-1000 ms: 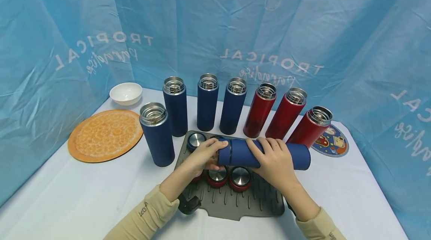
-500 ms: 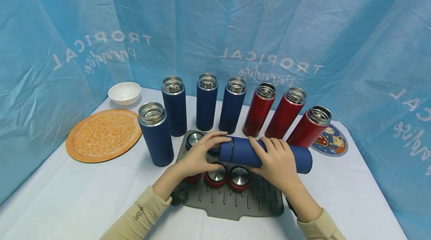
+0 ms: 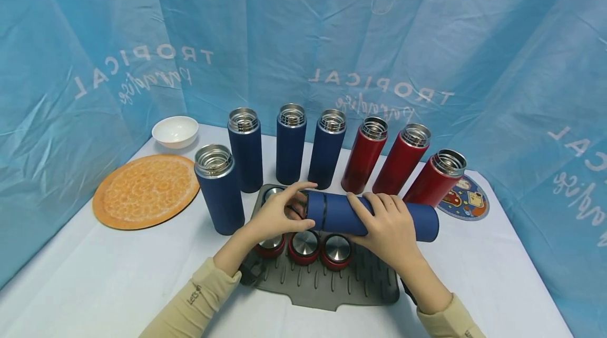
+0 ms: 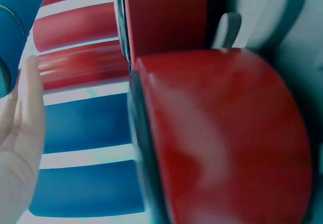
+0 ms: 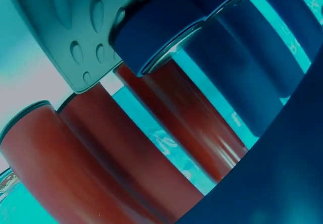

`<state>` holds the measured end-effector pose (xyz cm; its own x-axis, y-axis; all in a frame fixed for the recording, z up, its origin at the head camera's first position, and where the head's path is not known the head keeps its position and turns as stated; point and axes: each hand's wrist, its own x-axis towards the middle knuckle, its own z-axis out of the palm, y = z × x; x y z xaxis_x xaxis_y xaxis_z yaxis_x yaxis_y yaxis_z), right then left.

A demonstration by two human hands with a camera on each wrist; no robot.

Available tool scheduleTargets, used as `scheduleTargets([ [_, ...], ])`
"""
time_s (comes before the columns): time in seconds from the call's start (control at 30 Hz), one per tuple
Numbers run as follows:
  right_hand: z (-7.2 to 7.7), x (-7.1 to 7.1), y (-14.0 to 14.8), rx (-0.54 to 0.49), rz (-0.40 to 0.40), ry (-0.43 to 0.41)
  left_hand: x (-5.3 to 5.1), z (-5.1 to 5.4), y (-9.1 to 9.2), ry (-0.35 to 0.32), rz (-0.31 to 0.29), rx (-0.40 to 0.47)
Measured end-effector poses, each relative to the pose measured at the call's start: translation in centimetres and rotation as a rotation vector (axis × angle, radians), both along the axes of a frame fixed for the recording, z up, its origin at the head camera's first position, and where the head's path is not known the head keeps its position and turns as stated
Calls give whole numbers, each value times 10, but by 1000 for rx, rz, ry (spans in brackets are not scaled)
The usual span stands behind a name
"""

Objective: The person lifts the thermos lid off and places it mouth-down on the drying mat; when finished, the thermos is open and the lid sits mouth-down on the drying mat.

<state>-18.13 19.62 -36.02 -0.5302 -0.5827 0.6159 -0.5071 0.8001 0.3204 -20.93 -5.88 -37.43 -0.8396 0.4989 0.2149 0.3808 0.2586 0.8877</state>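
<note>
A navy thermos flask (image 3: 422, 221) lies level above the grey ridged mat, with its lid (image 3: 315, 210) on the left end and a thin dark seam between lid and body. My right hand (image 3: 386, 227) grips the flask body from above. At the lid's end my left hand (image 3: 272, 217) is spread in a C, thumb below and fingers above, the fingertips at the lid's edge. Whether they touch it I cannot tell. In the left wrist view, straight fingers (image 4: 31, 103) stand beside the blue flask. Three red lids (image 3: 305, 243) sit on the mat under the flask.
The grey mat (image 3: 327, 290) lies at the front. Several lidless navy flasks (image 3: 290, 153) and three red ones (image 3: 362, 161) stand upright in an arc behind. An orange round mat (image 3: 147, 190) and white bowl (image 3: 175, 132) are left; a patterned round mat (image 3: 469, 198) is right.
My left hand has let go of the lid, opening its fingers and drawing back left, then shifted slightly about the lid's end. The right hand keeps its grip; the flask has barely moved.
</note>
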Motion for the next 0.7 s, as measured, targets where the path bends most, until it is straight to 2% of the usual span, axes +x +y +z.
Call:
scheduleTargets([
  [0.13, 0, 0, -1, -5, 8, 1, -1, 1, 2, -14, 23, -54],
  [0.27, -1, 1, -2, -7, 14, -7, -2, 0, 3, -14, 16, -86],
  [0.37, -1, 1, -2, -5, 11, -5, 0, -1, 2, 24, -3, -49],
  [0.53, -2, 1, -1, -3, -1, -6, 2, 0, 1, 159, -100, 52],
  [0.6, -2, 1, -1, -2, -5, -10, 3, 1, 2, 210, -119, 52],
  [0.7, -2, 0, 0, -4, -4, -10, 4, 2, 3, 219, -111, 40],
])
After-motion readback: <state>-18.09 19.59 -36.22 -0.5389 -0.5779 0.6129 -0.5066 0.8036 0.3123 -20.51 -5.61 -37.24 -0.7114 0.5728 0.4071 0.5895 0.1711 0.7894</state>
